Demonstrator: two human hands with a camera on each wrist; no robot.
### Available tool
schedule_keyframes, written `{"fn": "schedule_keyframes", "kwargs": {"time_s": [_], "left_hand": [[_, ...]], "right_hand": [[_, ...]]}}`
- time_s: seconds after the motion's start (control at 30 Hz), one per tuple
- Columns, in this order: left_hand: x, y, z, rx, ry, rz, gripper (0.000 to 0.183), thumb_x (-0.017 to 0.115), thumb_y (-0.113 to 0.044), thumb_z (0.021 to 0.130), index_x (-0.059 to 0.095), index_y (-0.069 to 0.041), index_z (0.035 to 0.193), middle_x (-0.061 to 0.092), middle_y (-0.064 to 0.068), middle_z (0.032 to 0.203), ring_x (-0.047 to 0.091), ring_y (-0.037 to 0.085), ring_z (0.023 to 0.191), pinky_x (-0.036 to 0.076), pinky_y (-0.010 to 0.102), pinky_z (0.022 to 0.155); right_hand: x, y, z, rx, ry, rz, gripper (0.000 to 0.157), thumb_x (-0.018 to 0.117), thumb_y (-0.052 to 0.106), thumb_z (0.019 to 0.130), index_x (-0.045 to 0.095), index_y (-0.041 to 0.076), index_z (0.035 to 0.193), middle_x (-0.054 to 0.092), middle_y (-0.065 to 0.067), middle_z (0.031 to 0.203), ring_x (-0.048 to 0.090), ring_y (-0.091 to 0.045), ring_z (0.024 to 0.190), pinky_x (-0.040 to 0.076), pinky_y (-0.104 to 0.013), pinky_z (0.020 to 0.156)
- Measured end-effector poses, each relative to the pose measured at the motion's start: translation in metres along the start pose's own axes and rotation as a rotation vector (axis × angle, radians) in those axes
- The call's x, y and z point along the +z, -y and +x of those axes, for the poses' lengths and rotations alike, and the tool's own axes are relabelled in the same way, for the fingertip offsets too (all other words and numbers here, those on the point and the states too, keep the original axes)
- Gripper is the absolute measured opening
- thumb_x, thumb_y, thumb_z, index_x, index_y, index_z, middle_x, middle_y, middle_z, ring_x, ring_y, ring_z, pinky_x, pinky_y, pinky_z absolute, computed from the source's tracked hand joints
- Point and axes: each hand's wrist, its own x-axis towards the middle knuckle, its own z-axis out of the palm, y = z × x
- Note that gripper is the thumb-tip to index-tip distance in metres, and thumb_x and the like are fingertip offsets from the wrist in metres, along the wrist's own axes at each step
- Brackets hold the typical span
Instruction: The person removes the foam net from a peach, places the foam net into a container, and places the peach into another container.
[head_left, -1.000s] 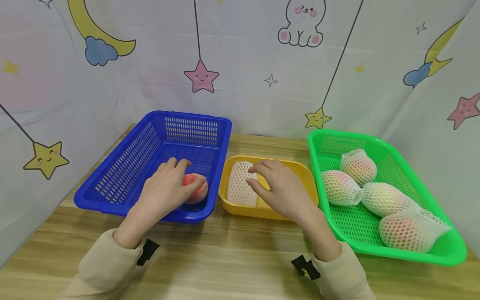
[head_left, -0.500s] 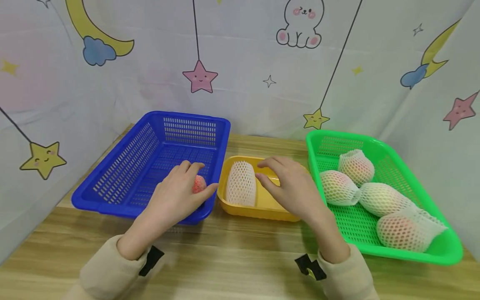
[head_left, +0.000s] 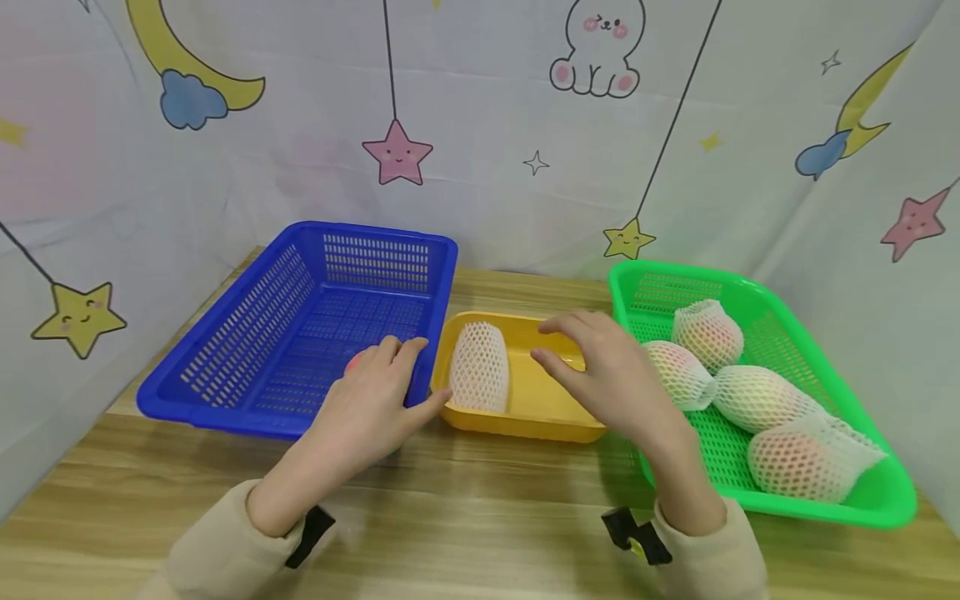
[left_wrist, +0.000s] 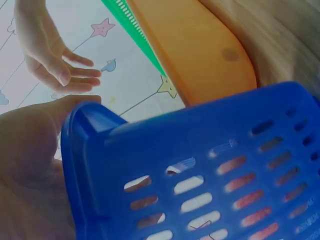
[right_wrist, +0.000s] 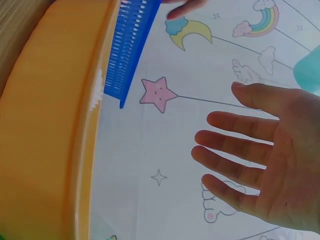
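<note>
My left hand (head_left: 371, 383) is over the front right corner of the blue basket (head_left: 176, 367), holding nothing, its thumb reaching across the rim toward the yellow tray (head_left: 517, 427). Mostly hidden beneath that hand, a pinkish-red peach (head_left: 354, 361) lies in the basket; in the left wrist view red patches of the peach (left_wrist: 247, 200) show through the slots. White foam net sleeves (head_left: 480, 371) lie in the tray's left part. Above its right side hovers my right hand (head_left: 600, 367), fingers spread and relaxed, nothing in its grasp, as the right wrist view confirms.
At the right a green basket (head_left: 892, 508) holds several peaches in white foam nets, among them one near its front (head_left: 802, 462). All containers stand on a wooden table (head_left: 480, 525). A patterned white cloth (head_left: 487, 208) hangs behind and at the sides.
My left hand has shifted right and nearer me, from beside the peach to above the basket's right rim. My right hand has drawn back to the right, away from the foam sleeves.
</note>
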Motion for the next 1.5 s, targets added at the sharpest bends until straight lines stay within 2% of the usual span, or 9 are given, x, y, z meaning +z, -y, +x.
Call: {"fn": "schedule_keyframes", "kwargs": {"time_s": [0.1, 0.3, 0.53, 0.77, 1.07, 1.27, 1.5], "left_hand": [[0.003, -0.001, -0.001, 0.011, 0.011, 0.02, 0.067, 0.063, -0.046, 0.087, 0.048, -0.003, 0.136, 0.056, 0.011, 0.103, 0.052, 0.021, 0.085, 0.044, 0.03, 0.05], [0.01, -0.003, -0.003, 0.047, -0.033, 0.059, 0.068, 0.065, -0.046, 0.084, 0.051, -0.002, 0.134, 0.057, 0.01, 0.098, 0.051, 0.02, 0.081, 0.046, 0.032, 0.049], [0.017, -0.005, -0.005, 0.091, -0.125, 0.09, 0.068, 0.071, -0.042, 0.08, 0.053, 0.0, 0.13, 0.054, 0.01, 0.091, 0.05, 0.02, 0.076, 0.045, 0.033, 0.048], [0.028, -0.005, -0.006, 0.139, -0.233, 0.138, 0.073, 0.075, -0.04, 0.076, 0.052, 0.005, 0.129, 0.052, 0.012, 0.086, 0.047, 0.019, 0.065, 0.043, 0.03, 0.044], [0.036, -0.005, -0.007, 0.116, -0.25, 0.172, 0.074, 0.075, -0.036, 0.077, 0.049, 0.006, 0.132, 0.055, 0.016, 0.095, 0.053, 0.023, 0.071, 0.048, 0.034, 0.048], [0.042, -0.004, -0.008, 0.143, -0.307, 0.213, 0.074, 0.075, -0.033, 0.075, 0.05, 0.008, 0.131, 0.056, 0.019, 0.098, 0.058, 0.027, 0.08, 0.051, 0.036, 0.052], [0.051, -0.004, -0.006, 0.195, -0.383, 0.301, 0.072, 0.075, -0.029, 0.072, 0.052, 0.009, 0.129, 0.058, 0.019, 0.097, 0.059, 0.029, 0.084, 0.052, 0.035, 0.054]], "right_hand": [[-0.007, -0.002, -0.004, 0.0, 0.005, -0.009, 0.034, 0.061, 0.035, 0.093, 0.064, 0.012, 0.118, 0.065, -0.005, 0.12, 0.058, -0.027, 0.113, 0.049, -0.047, 0.092], [-0.021, -0.005, -0.011, 0.005, 0.004, -0.02, 0.032, 0.06, 0.031, 0.093, 0.064, 0.012, 0.12, 0.066, -0.005, 0.12, 0.058, -0.028, 0.114, 0.048, -0.048, 0.093], [-0.03, -0.017, -0.013, 0.036, 0.033, 0.004, 0.033, 0.06, 0.027, 0.094, 0.062, 0.01, 0.122, 0.063, -0.008, 0.126, 0.053, -0.031, 0.123, 0.043, -0.052, 0.1], [-0.043, -0.034, -0.02, 0.082, 0.037, 0.032, 0.031, 0.058, 0.02, 0.095, 0.061, 0.009, 0.123, 0.063, -0.01, 0.126, 0.055, -0.031, 0.119, 0.044, -0.053, 0.097], [-0.052, -0.05, -0.026, 0.124, 0.037, 0.045, 0.037, 0.059, 0.019, 0.093, 0.058, 0.007, 0.128, 0.06, -0.014, 0.129, 0.052, -0.034, 0.121, 0.042, -0.055, 0.098], [-0.054, -0.062, -0.03, 0.155, 0.059, 0.036, 0.042, 0.059, 0.028, 0.094, 0.056, 0.007, 0.13, 0.058, -0.016, 0.131, 0.051, -0.036, 0.122, 0.04, -0.057, 0.098], [-0.055, -0.071, -0.029, 0.181, 0.096, 0.029, 0.044, 0.057, 0.03, 0.095, 0.055, 0.005, 0.131, 0.056, -0.019, 0.134, 0.049, -0.039, 0.123, 0.039, -0.059, 0.098]]}}
